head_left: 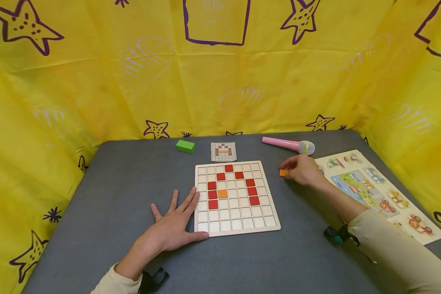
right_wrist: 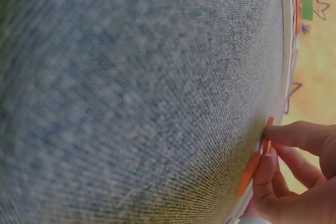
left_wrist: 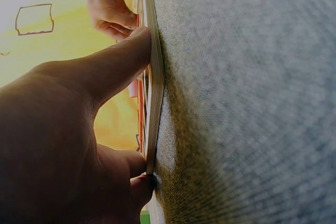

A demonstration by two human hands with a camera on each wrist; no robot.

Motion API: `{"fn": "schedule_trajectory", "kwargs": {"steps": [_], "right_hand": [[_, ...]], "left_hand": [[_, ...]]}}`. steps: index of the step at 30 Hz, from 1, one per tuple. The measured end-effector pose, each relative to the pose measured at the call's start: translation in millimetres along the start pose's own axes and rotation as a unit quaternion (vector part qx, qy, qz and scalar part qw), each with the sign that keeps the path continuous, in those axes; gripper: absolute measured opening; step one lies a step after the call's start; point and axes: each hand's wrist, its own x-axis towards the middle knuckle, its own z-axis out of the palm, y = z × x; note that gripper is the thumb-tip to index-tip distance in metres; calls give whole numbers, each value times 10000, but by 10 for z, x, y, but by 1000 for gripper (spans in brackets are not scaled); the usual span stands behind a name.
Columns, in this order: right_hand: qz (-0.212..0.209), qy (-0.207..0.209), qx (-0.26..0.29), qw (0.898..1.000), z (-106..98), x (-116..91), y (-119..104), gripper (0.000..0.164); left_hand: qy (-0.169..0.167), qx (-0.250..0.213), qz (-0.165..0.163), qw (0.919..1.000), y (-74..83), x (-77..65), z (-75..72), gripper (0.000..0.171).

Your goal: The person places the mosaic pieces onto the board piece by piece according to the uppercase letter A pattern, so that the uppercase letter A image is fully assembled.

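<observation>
A square wooden grid board (head_left: 237,233) lies on the grey table, with several red tiles (head_left: 228,168) and one orange tile (head_left: 222,193) in its cells. My left hand (head_left: 176,226) is spread at the board's lower left, its fingertips along the left edge and its thumb on the near edge. To the right of the board, my right hand (head_left: 303,170) pinches an orange square tile (right_wrist: 269,136) between thumb and fingers. Another orange tile (right_wrist: 248,174) is beside the fingertips in the right wrist view. Only one orange tile (head_left: 283,172) shows there in the head view.
Behind the board lies a small card (head_left: 223,152) printed with a grid pattern. A green block (head_left: 185,146) stands at the back left, and a pink toy microphone (head_left: 284,143) at the back right. Under the right forearm is a picture puzzle board (head_left: 356,185). Yellow cloth (head_left: 206,94) surrounds the table.
</observation>
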Motion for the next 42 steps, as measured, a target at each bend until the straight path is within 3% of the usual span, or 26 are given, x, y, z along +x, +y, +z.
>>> {"fn": "schedule_trajectory", "kwargs": {"steps": [12,24,42], "right_hand": [[11,-122,227,9997,19,-40,-86,30],[-247,-110,480,9985,98,-58,-199,27],[-167,-297,553,9979,206,-58,-357,26]], "left_hand": [[10,19,-33,10000,4,4,0,117],[-19,-24,-31,10000,2,-4,2,117],[-11,-9,-37,10000,1,2,-3,117]]}}
